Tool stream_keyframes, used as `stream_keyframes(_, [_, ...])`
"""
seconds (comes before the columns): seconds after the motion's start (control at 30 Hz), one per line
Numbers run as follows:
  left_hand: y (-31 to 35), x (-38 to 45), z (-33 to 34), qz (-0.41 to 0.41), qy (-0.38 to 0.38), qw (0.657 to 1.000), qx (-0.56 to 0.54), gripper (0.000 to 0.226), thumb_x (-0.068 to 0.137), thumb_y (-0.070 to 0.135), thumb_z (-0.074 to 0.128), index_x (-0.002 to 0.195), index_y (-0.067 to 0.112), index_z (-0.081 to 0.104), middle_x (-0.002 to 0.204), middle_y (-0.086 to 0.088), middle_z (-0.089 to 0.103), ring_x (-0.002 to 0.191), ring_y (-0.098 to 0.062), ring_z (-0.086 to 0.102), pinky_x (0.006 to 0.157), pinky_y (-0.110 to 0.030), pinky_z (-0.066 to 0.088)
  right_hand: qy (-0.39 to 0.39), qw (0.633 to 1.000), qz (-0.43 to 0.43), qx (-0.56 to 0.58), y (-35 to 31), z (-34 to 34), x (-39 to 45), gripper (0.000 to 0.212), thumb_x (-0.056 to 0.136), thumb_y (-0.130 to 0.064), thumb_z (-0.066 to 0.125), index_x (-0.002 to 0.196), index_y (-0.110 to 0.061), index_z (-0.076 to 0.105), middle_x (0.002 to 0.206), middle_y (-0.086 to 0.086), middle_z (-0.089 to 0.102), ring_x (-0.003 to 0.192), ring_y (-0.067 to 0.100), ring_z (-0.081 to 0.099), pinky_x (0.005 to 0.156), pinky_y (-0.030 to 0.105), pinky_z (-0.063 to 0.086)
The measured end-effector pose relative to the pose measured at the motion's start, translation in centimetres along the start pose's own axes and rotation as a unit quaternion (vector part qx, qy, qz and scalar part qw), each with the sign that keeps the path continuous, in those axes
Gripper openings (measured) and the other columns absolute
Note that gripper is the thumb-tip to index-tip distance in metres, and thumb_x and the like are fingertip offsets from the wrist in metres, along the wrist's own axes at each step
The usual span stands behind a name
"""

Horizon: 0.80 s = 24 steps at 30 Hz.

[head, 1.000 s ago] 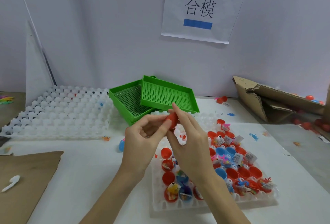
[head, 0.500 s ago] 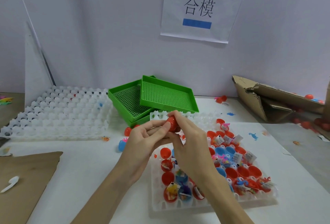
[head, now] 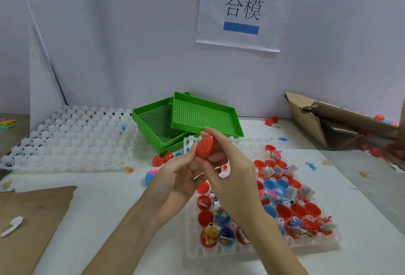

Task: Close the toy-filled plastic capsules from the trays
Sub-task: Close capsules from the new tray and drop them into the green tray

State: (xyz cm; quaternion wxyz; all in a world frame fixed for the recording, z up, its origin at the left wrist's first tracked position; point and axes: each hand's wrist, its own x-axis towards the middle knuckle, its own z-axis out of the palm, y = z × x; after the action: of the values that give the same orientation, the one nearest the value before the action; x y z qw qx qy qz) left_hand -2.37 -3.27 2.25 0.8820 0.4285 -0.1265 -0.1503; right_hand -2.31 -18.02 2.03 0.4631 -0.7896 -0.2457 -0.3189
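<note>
Both hands hold one red egg-shaped capsule above the table, in front of the green trays. My left hand pinches it from the left with thumb and fingers. My right hand grips it from the right, its index finger arched over the top. The capsule looks closed. Below the hands lies a white cell tray with several open red and blue capsule halves holding toys and paper slips. Two closed red capsules and a blue one lie on the table to the left.
A stack of empty white cell trays fills the left. Two green mesh trays stand behind the hands. A torn cardboard box with loose capsules sits at the right. Brown cardboard with a white spoon lies at the near left.
The capsule has turned in my fingers, and its whole closed red shell shows. Both hands have stayed nearly in place above the tray.
</note>
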Motion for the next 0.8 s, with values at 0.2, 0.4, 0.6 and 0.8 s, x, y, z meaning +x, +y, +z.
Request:
stream_keyframes(0.2, [-0.8, 0.3, 0.1, 0.066, 0.109, 0.973, 0.191, 0.041, 0.105, 0.044, 0.053, 0.114, 0.012, 0.078, 0.108, -0.017, 0.077, 0.104, -0.030, 0.074, 0.084, -0.031, 0.059, -0.031, 0.996, 0.044, -0.065, 0.7, -0.4, 0.2, 0.031, 0.090, -0.031, 0.079, 0.118, -0.025, 0.068, 0.102, -0.014, 0.070, 0.094, 0.001, 0.064, 0.083, 0.014, 0.051])
stream_keyframes(0.4, [-0.5, 0.4, -0.2, 0.067, 0.117, 0.974, 0.181, 0.035, 0.099, 0.030, 0.063, 0.113, 0.001, 0.076, 0.109, -0.023, 0.077, 0.105, -0.031, 0.074, 0.086, -0.028, 0.060, -0.056, 0.993, 0.034, -0.102, 1.0, -0.4, 0.1, 0.049, 0.090, -0.035, 0.077, 0.134, -0.017, 0.065, 0.113, -0.008, 0.071, 0.092, -0.001, 0.062, 0.087, 0.007, 0.049])
stream_keyframes(0.6, [0.1, 0.1, 0.0, -0.025, 0.052, 0.998, 0.032, 0.038, 0.105, 0.032, 0.052, 0.121, 0.007, 0.076, 0.126, -0.027, 0.070, 0.124, -0.039, 0.066, 0.096, -0.035, 0.058, -0.041, 0.999, 0.025, 0.002, 0.1, 0.1, 0.0, 0.044, 0.095, -0.018, 0.072, 0.137, -0.015, 0.060, 0.111, -0.006, 0.071, 0.092, 0.000, 0.067, 0.080, 0.007, 0.050])
stream_keyframes(0.8, [0.3, -0.1, -0.2, -0.009, 0.019, 0.999, 0.038, 0.058, 0.096, 0.034, 0.067, 0.121, -0.018, 0.063, 0.125, -0.031, 0.069, 0.122, -0.037, 0.067, 0.094, -0.032, 0.058, -0.068, 0.997, 0.021, 0.003, 0.4, -0.1, 0.0, 0.033, 0.102, -0.015, 0.061, 0.134, -0.015, 0.058, 0.109, -0.005, 0.069, 0.096, 0.010, 0.067, 0.083, 0.031, 0.058])
